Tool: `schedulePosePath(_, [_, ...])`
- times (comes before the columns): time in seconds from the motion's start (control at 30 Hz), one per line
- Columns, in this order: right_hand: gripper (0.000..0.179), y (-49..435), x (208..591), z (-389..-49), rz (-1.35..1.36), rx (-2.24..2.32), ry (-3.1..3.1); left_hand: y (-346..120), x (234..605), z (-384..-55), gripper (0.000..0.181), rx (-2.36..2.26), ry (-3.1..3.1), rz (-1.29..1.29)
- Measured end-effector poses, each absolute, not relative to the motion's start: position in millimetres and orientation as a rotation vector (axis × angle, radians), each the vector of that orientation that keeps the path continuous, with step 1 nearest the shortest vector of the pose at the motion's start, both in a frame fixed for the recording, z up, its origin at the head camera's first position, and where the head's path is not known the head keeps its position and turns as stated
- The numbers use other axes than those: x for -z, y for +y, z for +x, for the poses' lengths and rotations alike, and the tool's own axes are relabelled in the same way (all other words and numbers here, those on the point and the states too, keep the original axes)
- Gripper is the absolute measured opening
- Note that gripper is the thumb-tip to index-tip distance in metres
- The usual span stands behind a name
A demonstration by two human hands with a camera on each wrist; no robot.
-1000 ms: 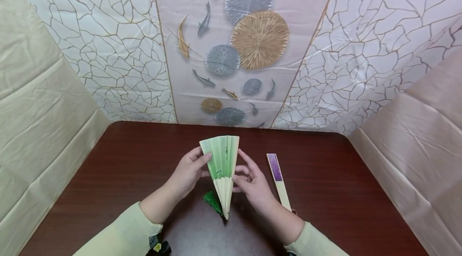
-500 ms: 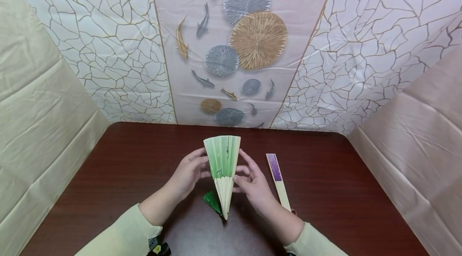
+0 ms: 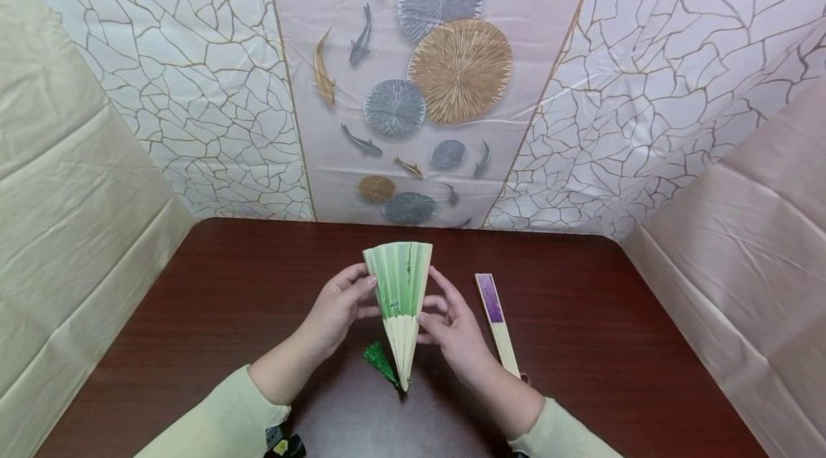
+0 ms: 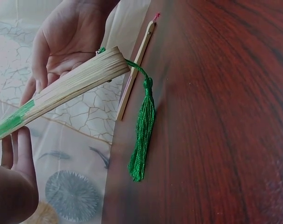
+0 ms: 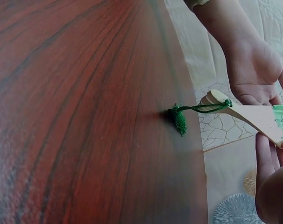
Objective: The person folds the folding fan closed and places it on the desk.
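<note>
A green folding fan [image 3: 400,282] with pale wooden ribs is partly spread between my two hands, its pivot end pointing toward me. My left hand [image 3: 335,307] pinches the fan's left edge, thumb on the green leaf and fingers behind. On the opposite side my right hand [image 3: 454,332] holds the outer rib between thumb and fingers, its index finger extended up along the edge. From the pivot hangs a green tassel [image 4: 142,130] on a cord, low near the table in the head view. In the right wrist view the ribs [image 5: 253,116] converge at the corded pivot.
A closed purple folding fan [image 3: 493,307] with pale wooden guards lies on the dark red-brown table [image 3: 232,286], right of my right hand. Behind the table hangs a patterned cloth [image 3: 400,157], and plain cloths rise at both sides.
The fan's left edge shifted inward half a second ago, narrowing it slightly. Now my left thumb lies over the green leaf again. My right hand has hardly moved.
</note>
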State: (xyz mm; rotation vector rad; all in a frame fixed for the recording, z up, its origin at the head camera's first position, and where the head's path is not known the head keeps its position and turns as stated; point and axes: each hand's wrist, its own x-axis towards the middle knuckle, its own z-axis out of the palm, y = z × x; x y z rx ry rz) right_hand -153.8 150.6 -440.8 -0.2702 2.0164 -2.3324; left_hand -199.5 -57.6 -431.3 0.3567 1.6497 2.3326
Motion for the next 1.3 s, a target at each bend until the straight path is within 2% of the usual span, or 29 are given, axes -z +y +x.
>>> schedulePosePath(0.53, [0.079, 150.6, 441.3, -153.1, -0.246, 2.330, 2.026, -54.8, 438.2, -198.9, 0.052, -2.343, 1.686, 0.364])
schedulePosePath(0.63, [0.078, 151.1, 441.5, -153.0, -0.262, 2.324, 2.017, -54.9, 437.9, -200.6, 0.045, -2.341, 1.739, 0.362])
schedulePosePath(0.83, [0.077, 151.7, 440.4, -152.1, -0.316, 2.282, 2.003, -56.0, 436.7, -203.5, 0.019, -2.391, 1.694, 0.362])
schedulePosePath(0.97, [0.076, 151.0, 439.6, -151.7, -0.335, 2.275, 1.992, -56.3, 436.6, -204.4, 0.012, -2.399, 1.632, 0.390])
schedulePosePath(1.13, [0.076, 149.6, 438.3, -150.8, -0.335, 2.279, 1.992, -56.4, 437.9, -205.4, 0.012, -2.374, 1.628, 0.372])
schedulePosePath(1.3, [0.076, 149.1, 438.0, -150.0, -0.356, 2.266, 2.004, -54.7, 436.3, -204.1, 0.025, -2.355, 1.679, 0.384])
